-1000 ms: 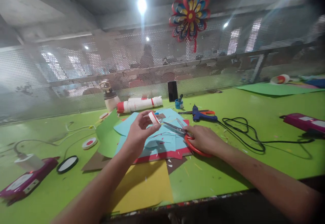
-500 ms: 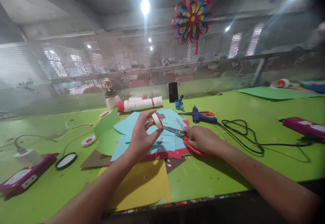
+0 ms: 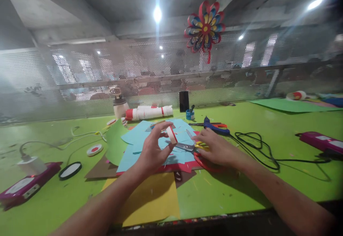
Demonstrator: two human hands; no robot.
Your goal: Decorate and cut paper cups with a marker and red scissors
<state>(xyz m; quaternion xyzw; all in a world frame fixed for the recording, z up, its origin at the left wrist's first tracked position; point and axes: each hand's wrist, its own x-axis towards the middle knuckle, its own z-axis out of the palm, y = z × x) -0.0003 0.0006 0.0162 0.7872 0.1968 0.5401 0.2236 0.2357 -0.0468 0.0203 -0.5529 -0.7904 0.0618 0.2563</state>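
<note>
My left hand (image 3: 154, 148) pinches a white paper ring with a red edge (image 3: 172, 135) between thumb and fingertips, above light blue sheets (image 3: 142, 132). Over the handles of the red-handled scissors (image 3: 186, 146), my right hand (image 3: 214, 146) is open, its fingers apart. The scissor blades lie over the blue paper and point left, towards the ring. Yellow handles (image 3: 200, 144) show beside the right fingertips. The right palm and thumb hide part of the red handles.
Behind the hands are a blue glue gun (image 3: 214, 127), a blue jar (image 3: 190, 114), a phone (image 3: 184, 101) and white rolls (image 3: 150, 113). Yellow paper (image 3: 152, 196) lies in front. Power strips (image 3: 321, 141) and cables flank the work. A paper flower (image 3: 205, 29) hangs above.
My right hand has loosened from the red-handled scissors, which now sit lower, and its fingers have spread. My left hand still holds the ring, now slightly turned. The view has tilted up slightly.
</note>
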